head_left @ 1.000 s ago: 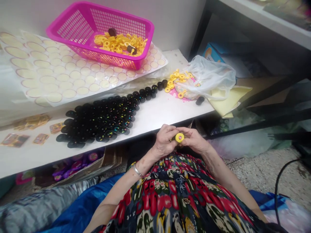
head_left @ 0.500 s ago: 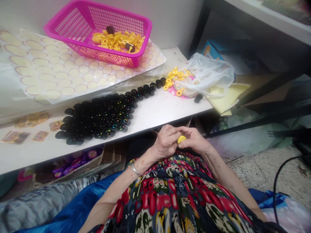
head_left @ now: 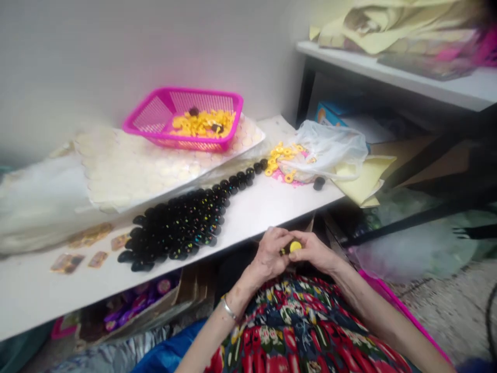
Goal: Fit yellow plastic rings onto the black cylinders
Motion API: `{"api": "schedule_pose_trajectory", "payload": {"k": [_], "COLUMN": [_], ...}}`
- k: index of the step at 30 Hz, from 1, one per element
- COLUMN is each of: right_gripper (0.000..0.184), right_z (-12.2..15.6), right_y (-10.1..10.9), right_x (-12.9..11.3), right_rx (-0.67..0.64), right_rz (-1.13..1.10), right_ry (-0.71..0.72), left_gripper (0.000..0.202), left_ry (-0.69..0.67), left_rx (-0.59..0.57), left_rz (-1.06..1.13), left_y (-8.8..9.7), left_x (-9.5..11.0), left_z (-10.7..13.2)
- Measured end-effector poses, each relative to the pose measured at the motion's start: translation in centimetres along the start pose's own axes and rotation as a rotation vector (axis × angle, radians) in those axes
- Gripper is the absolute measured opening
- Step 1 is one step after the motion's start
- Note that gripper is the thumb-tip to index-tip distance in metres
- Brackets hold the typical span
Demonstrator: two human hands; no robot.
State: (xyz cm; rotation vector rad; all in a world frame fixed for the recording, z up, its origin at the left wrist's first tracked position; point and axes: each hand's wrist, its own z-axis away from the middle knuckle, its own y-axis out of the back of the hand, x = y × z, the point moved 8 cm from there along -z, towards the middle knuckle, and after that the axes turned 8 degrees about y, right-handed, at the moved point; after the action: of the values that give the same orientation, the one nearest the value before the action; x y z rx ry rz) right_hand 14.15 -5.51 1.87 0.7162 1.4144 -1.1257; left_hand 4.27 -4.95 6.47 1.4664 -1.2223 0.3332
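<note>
Both my hands meet just in front of the table's front edge, above my lap. My right hand (head_left: 316, 252) pinches a small round yellow plastic cap (head_left: 295, 246) between thumb and fingers. My left hand (head_left: 271, 254) is closed, its fingertips touching the right ones. A dark bit with a yellow spot shows beside its fingers, too small and blurred to name. On the white table, black cylindrical pieces (head_left: 178, 223) with coloured specks stand packed in a tapering group. Yellow ring-shaped pieces (head_left: 280, 155) lie loose at the group's far end.
A pink basket (head_left: 182, 144) holds yellow pieces and a couple of dark ones, on sticker sheets (head_left: 135, 176). A clear plastic bag (head_left: 330, 145), a lone black piece (head_left: 319, 183) and yellow paper (head_left: 363, 181) lie to the right. Small printed packets (head_left: 67, 263) lie left. A shelf (head_left: 388, 77) overhangs at right.
The camera view has tilted upward, so everything sits lower in the picture. My hands stay together, and the yellow cap has turned slightly; a dark, yellow-spotted bit now shows beside it.
</note>
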Motion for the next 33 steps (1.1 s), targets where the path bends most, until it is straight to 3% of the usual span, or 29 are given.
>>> {"api": "schedule_pose_trajectory", "payload": {"k": [2,5,7,9,13,18,22,24,26,27,28,31,32,33], "right_gripper": [0.045,0.039,0.038,0.036,0.035,0.032,0.031,0.029,0.024,0.022,0.02,0.024,0.028,0.032], "right_z": [-0.9,-3.0,-4.5,-5.9,-8.0,-7.5,-5.7,-5.1,-4.9,-5.4,-6.5,-9.8,-10.8,-11.9], "right_y": [0.5,0.7,-0.1,-0.8,-1.5,-1.0,-0.2,-0.3,-0.1,0.3,1.5,5.4,6.1,6.3], "right_x": [0.6,1.6,3.1,5.3,8.6,9.7,6.8,4.1,1.5,-0.2,-2.0,-7.9,-9.0,-9.4], "right_rx": [-0.007,-0.071,-0.22,-0.395,-0.545,-0.583,-0.558,-0.578,-0.605,-0.543,-0.402,0.147,0.256,0.264], "right_rz": [0.252,0.869,1.232,1.397,1.387,1.35,1.306,1.185,0.976,0.894,0.9,1.288,1.424,1.544], "right_ry": [-0.036,-0.105,-0.206,-0.356,-0.499,-0.495,-0.36,-0.217,-0.174,-0.134,-0.077,0.166,0.187,0.201], "left_gripper": [0.046,0.04,0.028,0.016,0.021,0.022,0.021,0.02,0.019,0.018,0.017,0.014,0.014,0.016], "left_ry": [0.089,0.219,0.284,0.343,0.51,0.507,0.482,0.467,0.426,0.397,0.367,0.311,0.307,0.311], "left_rx": [-0.01,0.135,0.26,0.301,0.262,0.211,0.227,0.227,0.232,0.238,0.25,0.3,0.311,0.314], "left_rz": [0.063,-0.012,-0.239,-0.554,-0.979,-1.085,-1.05,-1.022,-0.991,-0.969,-0.938,-0.76,-0.675,-0.584], "left_y": [1.5,5.5,8.0,9.2,9.5,8.9,9.0,9.0,9.0,8.9,8.8,8.4,8.2,7.8], "left_x": [-1.7,-4.5,-5.8,-6.6,-8.6,-10.3,-10.8,-10.7,-10.4,-10.1,-9.7,-8.6,-8.3,-8.2], "left_z": [-1.0,-3.7,-6.1,-8.7,-13.0,-15.3,-15.3,-15.2,-15.1,-15.1,-15.0,-14.2,-13.8,-13.3]}}
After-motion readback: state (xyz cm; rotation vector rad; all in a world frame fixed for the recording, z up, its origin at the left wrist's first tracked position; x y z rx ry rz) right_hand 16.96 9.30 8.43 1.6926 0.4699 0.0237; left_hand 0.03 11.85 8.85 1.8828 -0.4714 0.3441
